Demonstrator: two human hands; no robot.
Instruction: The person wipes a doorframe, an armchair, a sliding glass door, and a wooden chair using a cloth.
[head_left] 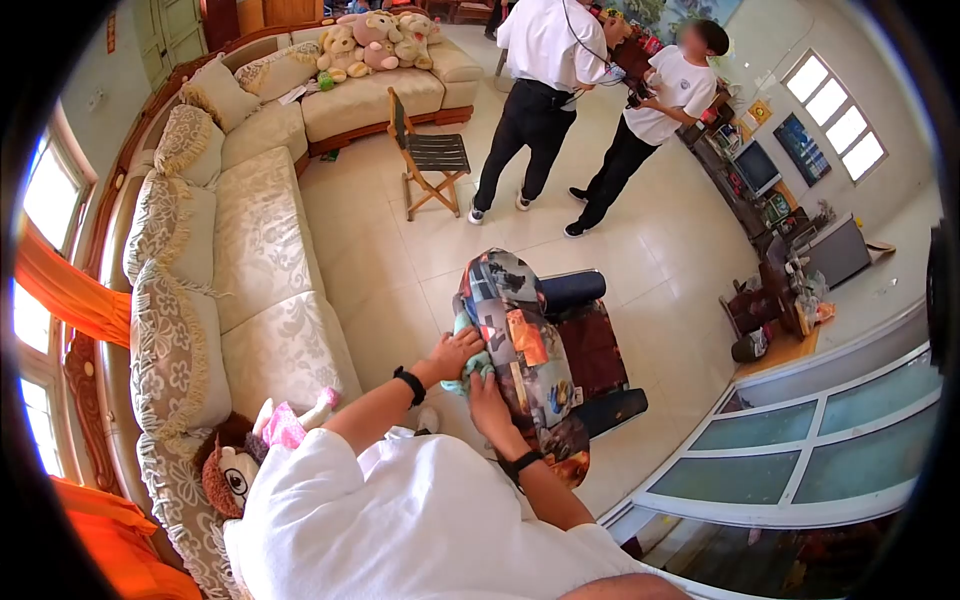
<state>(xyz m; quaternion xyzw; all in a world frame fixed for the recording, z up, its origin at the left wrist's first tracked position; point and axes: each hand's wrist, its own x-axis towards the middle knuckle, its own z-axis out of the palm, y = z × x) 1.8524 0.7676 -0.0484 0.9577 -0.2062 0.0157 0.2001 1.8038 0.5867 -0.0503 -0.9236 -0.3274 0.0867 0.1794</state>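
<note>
Were the left hand (pixel 457 352) shifted, the cloth (pixel 466 377) could be dragged loose and dropped past the left edge of the chair (pixel 540 360). Along that edge it is bunched, part-covered by the left, then touched by the right hand (pixel 490 404). The hands are placed close together; whether it is clamped cannot be told.

No lettering, label, brand, number or sign can be read anywhere in view.

Looks soft and matt on the crumpled pale-green cloth (pixel 478 364), smooth on the multicoloured rounded backrest (pixel 525 345), glossy on square cream floor tiles (pixel 365 262).
</note>
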